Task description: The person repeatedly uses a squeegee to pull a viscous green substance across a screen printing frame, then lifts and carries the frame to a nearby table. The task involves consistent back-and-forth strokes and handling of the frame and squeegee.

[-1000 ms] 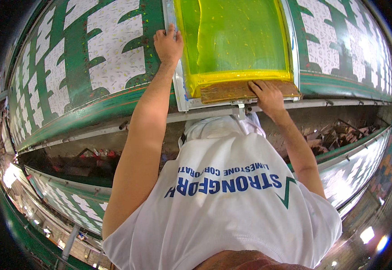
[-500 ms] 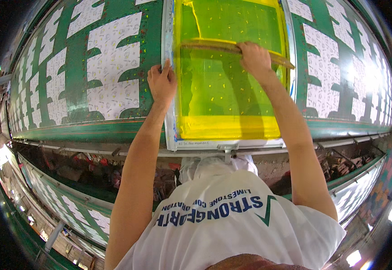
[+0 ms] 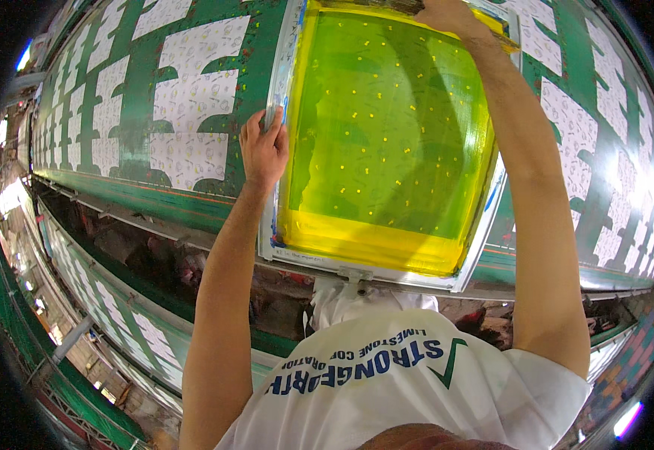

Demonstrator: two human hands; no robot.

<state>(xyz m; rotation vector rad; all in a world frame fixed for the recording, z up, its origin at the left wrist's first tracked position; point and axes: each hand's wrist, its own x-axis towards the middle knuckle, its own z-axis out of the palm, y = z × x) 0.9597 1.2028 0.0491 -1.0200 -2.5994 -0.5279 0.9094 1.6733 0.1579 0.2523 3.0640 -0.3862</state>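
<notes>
At one o'clock the top edge crops the right hand (image 3: 454, 16), its fingertips unseen, and the board (image 3: 398, 6), partly covered by that hand. The frame (image 3: 283, 75) loses its far end at twelve. Between ten and eleven, the left hand (image 3: 263, 156) hides its own palm. Prints on the sheets (image 3: 192, 97) are too small to tell. The trough (image 3: 139, 244) toward nine is too dim to read. The bottom edge cuts the shirt (image 3: 372, 367) at six.
</notes>
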